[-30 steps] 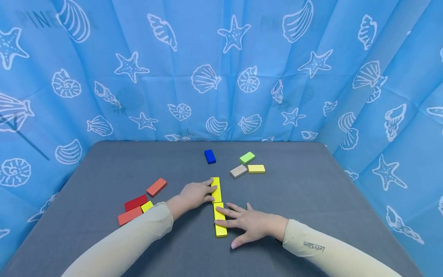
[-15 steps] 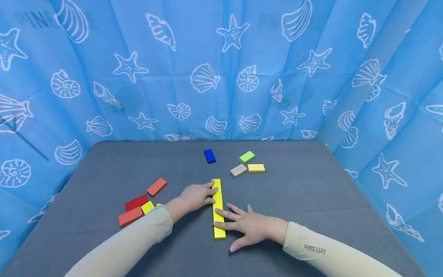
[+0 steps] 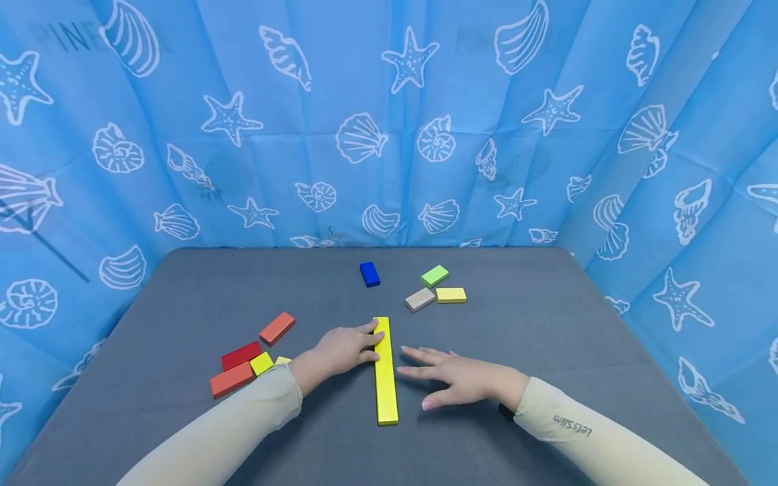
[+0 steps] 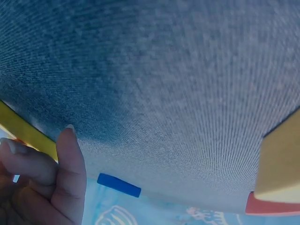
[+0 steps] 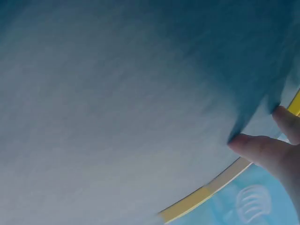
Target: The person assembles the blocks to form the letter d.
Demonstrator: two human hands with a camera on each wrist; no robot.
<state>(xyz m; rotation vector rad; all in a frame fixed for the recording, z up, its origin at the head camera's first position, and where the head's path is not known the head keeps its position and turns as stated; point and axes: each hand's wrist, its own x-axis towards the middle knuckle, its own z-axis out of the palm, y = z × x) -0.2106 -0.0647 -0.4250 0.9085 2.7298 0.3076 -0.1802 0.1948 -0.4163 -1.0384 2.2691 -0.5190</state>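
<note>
Two yellow blocks lie end to end in a straight line at mid-table in the head view: a far yellow block (image 3: 382, 337) and a near yellow block (image 3: 385, 397). My left hand (image 3: 340, 349) rests its fingertips on the far block's top and left edge. In the left wrist view, its fingers (image 4: 70, 154) show close to a yellow block (image 4: 26, 131). My right hand (image 3: 464, 378) hovers just right of the line with fingers spread, holding nothing. The right wrist view shows its fingertips (image 5: 241, 140) low over the cloth.
Left of my left arm lie an orange block (image 3: 277, 328), a dark red block (image 3: 241, 355), another orange block (image 3: 232, 380) and a small yellow block (image 3: 261, 364). Farther back are blue (image 3: 369, 274), green (image 3: 435, 275), beige (image 3: 420, 299) and pale yellow (image 3: 451, 295) blocks. A blue curtain (image 3: 389, 175) hangs behind.
The two yellow blocks have come into line, the near one having swung slightly. My right hand has lifted off the near block and moved right; my left hand stays on the far block.
</note>
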